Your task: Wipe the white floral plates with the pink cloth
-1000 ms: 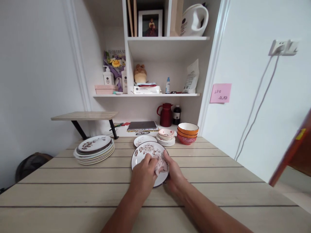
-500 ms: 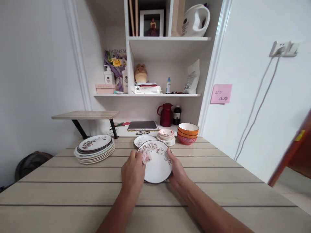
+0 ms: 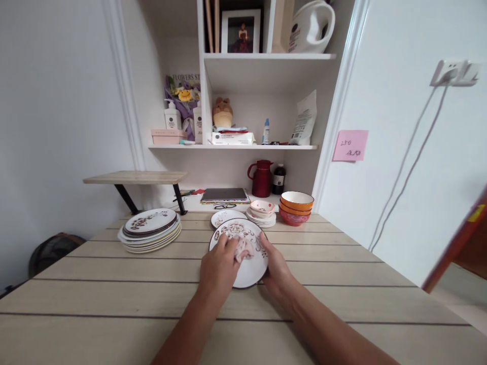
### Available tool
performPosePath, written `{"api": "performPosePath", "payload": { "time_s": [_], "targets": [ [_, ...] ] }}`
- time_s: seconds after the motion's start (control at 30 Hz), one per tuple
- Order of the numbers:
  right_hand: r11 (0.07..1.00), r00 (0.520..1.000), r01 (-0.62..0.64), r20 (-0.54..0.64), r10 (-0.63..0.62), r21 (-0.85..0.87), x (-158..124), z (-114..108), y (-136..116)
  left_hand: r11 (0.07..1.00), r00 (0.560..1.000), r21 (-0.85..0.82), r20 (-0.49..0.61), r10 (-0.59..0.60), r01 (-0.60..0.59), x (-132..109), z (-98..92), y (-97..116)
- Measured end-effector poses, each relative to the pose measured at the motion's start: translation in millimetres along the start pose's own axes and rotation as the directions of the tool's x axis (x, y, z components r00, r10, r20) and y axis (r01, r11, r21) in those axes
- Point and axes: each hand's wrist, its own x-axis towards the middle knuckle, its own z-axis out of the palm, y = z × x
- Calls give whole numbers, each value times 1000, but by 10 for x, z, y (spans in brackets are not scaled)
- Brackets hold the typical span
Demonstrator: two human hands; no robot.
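Observation:
A white plate (image 3: 249,276) with a dark rim and brown flower print is held tilted above the table in front of me. My right hand (image 3: 277,266) grips its right edge, thumb on the face and the other fingers hidden behind. In my left hand (image 3: 219,263) a crumpled pinkish cloth (image 3: 244,249) is pressed against the plate's upper middle. Just behind lies another flowered plate (image 3: 225,217), partly covered by the held one. To the left stands a stack of plates (image 3: 152,235), flower-printed ones on top of plain pale ones.
Small dishes (image 3: 262,215) and stacked orange and red bowls (image 3: 296,208) stand at the table's back right. A raised wooden shelf (image 3: 135,177) on black legs is at back left. Behind are a closed laptop (image 3: 224,195), glasses (image 3: 225,206), a red jug (image 3: 262,178) and a dark bottle (image 3: 279,178).
My left hand has slid the cloth rightward across the plate, from its left side to the upper middle. The plate has tilted and turned slightly; my right hand keeps its grip.

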Motion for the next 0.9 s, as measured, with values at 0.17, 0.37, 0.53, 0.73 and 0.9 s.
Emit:
{"api": "performPosePath", "payload": {
  "time_s": [0.17, 0.37, 0.53, 0.73, 0.9],
  "targets": [
    [997, 996, -74, 47, 75, -19, -13, 44, 115, 966, 967, 37, -24, -255, 255, 60, -83, -170],
    [995, 994, -100, 43, 99, 29, 26, 11, 132, 954, 959, 121, 37, -282, 276, 54, -116, -156],
    [998, 999, -40, -29, 41, 50, 85, -59, 18, 988, 989, 73, 51, -141, 137, 13, -60, -11],
    [993, 999, -27, 23, 24, 115, 81, -48, -18, 987, 983, -5, 91, 158, -158, -59, 1, 122],
    [992, 995, -97, 41, 94, 80, 50, 11, 89, 979, 974, -32, 98, 205, -203, -64, 27, 139]
  ]
}}
